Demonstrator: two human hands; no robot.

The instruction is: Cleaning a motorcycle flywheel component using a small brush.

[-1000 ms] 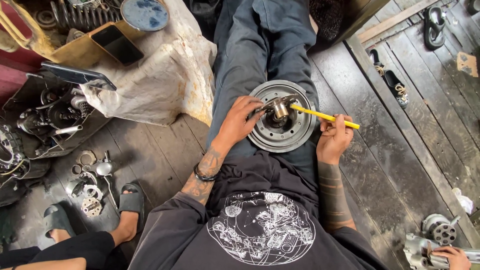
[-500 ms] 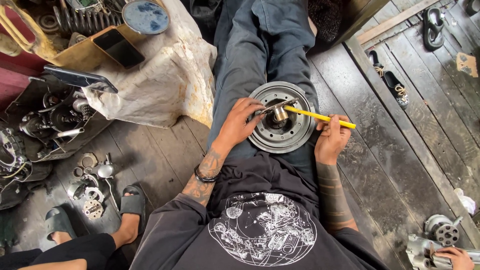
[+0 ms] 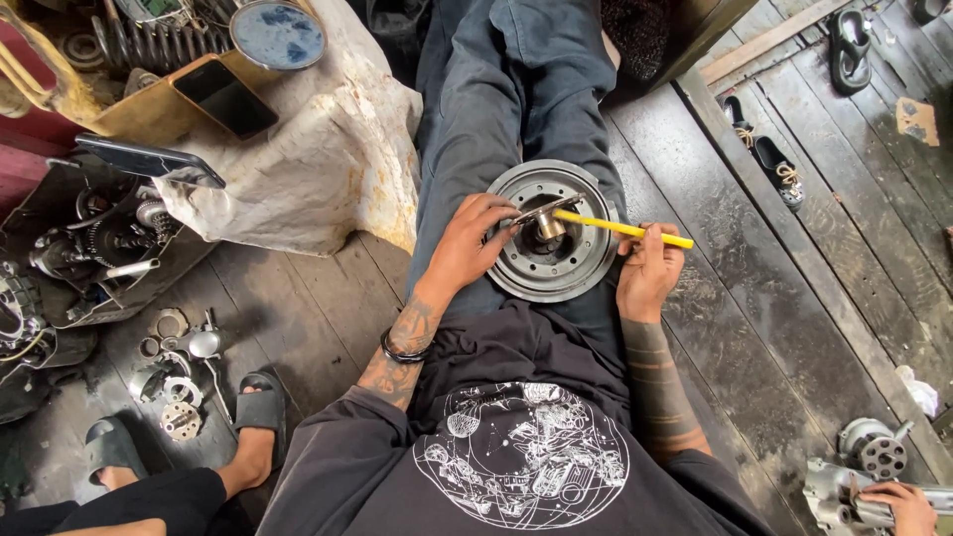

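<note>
**Round metal hub on the lap, yellow-handled tool laid across its centre**

Wooden plank floor (image 3: pixel 794 298), dark and worn, runs under everything. A pale cloth-covered heap (image 3: pixel 328 169) sits up and left of the legs, with two dark phones (image 3: pixel 223 96) on a box beside it. Further left, a tray of engine parts (image 3: pixel 89 248); loose small metal pieces (image 3: pixel 174 367) on the boards below. Bottom left, another person's sandalled foot (image 3: pixel 253 422). Bottom right, a second person's hand (image 3: pixel 898 504) on a grey metal assembly.

The round metal hub (image 3: pixel 551 233) lies flat on the person's thighs, face up, ring of holes visible, a brass-coloured centre boss (image 3: pixel 549 228) standing up from its middle.

Left hand (image 3: pixel 472 243) rests on the hub's left edge, fingers curled over a thin metal bar that reaches to the boss. Right hand (image 3: pixel 650 273) is closed around the yellow-handled tool (image 3: pixel 620 228) near its outer end.

Tool's long axis runs nearly level across the view, slightly downhill to the right; working tip points left at the boss, handle end points right, past the hub's rim.

Progress, as judged: work on the centre looks underway, not finished. The boss remains seated in the hub and both tools are engaged on it. Nothing taken off the hub lies beside it. Whether the boss is loosened cannot be told.
</note>
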